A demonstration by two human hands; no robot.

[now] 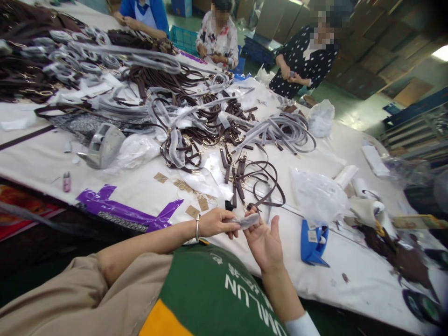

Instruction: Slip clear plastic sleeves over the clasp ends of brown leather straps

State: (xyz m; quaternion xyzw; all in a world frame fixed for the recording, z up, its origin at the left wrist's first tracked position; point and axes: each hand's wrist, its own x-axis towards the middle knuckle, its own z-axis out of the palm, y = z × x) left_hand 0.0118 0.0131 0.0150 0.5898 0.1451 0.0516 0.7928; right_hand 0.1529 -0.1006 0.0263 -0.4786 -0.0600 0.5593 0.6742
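Steadying a grey film-wrapped piece between both hands, just above the near edge of the counter. Left hand: fingers closed in a pinch on one end. Right hand: palm up, fingers loosely open beneath the other end, thumb spread clear. Dark brown straps lie just beyond; kraft tags near left wrist, blue tape dispenser off to the right. Looks like a holding or smoothing step; further handling calls for a steady left pinch and light right support.
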